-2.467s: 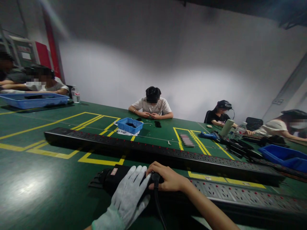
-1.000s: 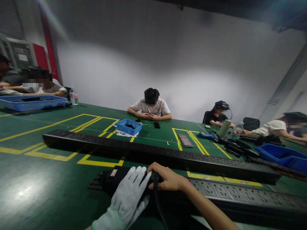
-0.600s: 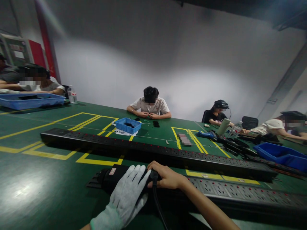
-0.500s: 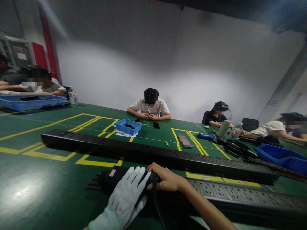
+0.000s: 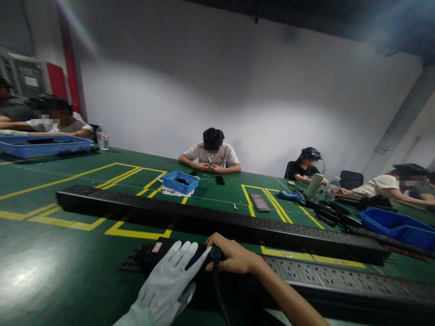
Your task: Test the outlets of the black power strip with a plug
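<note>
Green tabletop (image 5: 50,253), long grey-black socket strip (image 5: 326,277) dotted red, gloved left hand (image 5: 168,283) outstretched across it, right hand (image 5: 236,257) gripping black plug (image 5: 215,254).

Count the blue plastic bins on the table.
3: a large blue bin at left, a small blue bin beyond the farther long black power strip, a darker blue bin at right. Any nested ones would be hidden.

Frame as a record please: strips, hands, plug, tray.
near_strip: long black power strip with grey, red-dotted socket face
left_hand: white fabric-gloved left hand, fingers extended over near strip's black end
right_hand: bare right hand, fingers on black plug with black cable
plug_seated: cannot tell, contact hidden
far_strip: second long black power strip, on green tabletop, beyond near one
tray: small blue rectangular plastic tray, beyond far strip, dark items inside
</note>
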The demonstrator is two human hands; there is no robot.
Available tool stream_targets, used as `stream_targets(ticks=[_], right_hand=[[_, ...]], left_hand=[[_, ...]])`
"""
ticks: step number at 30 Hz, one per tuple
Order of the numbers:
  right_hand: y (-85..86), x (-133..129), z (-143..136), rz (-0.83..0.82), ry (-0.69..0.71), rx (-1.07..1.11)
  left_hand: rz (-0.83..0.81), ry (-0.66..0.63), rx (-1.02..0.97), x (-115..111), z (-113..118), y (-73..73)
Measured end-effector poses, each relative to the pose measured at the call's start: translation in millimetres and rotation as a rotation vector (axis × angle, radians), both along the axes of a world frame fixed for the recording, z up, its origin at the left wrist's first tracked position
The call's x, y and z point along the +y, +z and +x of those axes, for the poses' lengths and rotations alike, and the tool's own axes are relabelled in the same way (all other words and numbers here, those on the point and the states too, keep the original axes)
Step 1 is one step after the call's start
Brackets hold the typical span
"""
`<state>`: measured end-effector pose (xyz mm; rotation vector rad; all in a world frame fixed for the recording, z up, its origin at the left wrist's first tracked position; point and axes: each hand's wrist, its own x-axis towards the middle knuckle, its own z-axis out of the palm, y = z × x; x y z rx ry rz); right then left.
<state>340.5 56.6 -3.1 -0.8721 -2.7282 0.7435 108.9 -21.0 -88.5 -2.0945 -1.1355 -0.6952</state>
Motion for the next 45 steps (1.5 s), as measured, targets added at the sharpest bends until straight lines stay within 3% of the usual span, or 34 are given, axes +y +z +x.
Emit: stream_targets(ticks=[33, 40, 45], right_hand=[[2.3, -0.7, -3.6, -0.029, 0.020, 0.024], [-0.9, -1.9, -4.0, 0.112, 0.027, 0.133], [-0.6, -3.0, -4.9, 0.221, 0.001, 0.064]], left_hand=[[-0.116, -0.059, -0.061, -1.3, -1.3, 2.8], [-0.103, -0.062, -0.070, -1.3, -0.6, 1.5], [-0.098, -0.058, -0.052, -1.1, -0.7, 0.8]])
